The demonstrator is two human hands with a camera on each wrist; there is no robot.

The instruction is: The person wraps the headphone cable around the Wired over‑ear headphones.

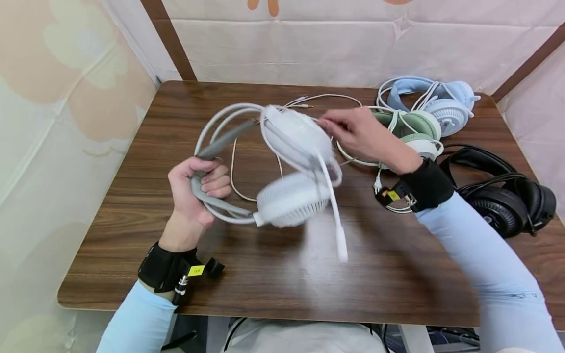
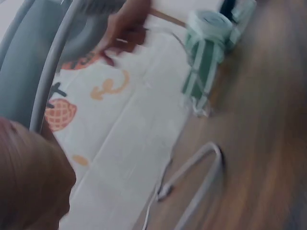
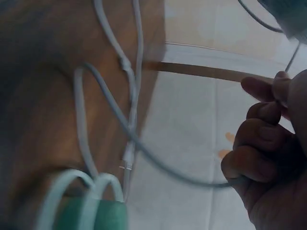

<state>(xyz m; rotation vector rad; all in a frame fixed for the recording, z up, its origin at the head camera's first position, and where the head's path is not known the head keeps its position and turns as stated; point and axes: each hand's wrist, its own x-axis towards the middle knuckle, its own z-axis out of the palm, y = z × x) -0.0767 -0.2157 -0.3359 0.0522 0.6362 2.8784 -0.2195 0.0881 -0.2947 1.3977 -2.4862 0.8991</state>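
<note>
A white headset (image 1: 293,198) with grey headband padding is held in the air above the table, its ear cups to the right. My left hand (image 1: 192,189) grips the padded headband, fingers curled round it. The white microphone boom (image 1: 340,240) hangs down past the lower ear cup. To the right of the cups, my right hand (image 1: 364,135) pinches a thin cable near the upper one. A cable (image 3: 168,171) also runs into the curled fingers in the right wrist view. Part of the white cord (image 1: 233,171) with its plugs (image 1: 304,100) lies behind the headset.
Green headphones (image 1: 423,125) sit beyond my right wrist, with light blue headphones (image 1: 450,110) behind them. Black headphones (image 1: 494,211) lie by my right forearm. The brown wooden table (image 1: 132,255) meets a patterned fabric wall (image 1: 309,54) at the back.
</note>
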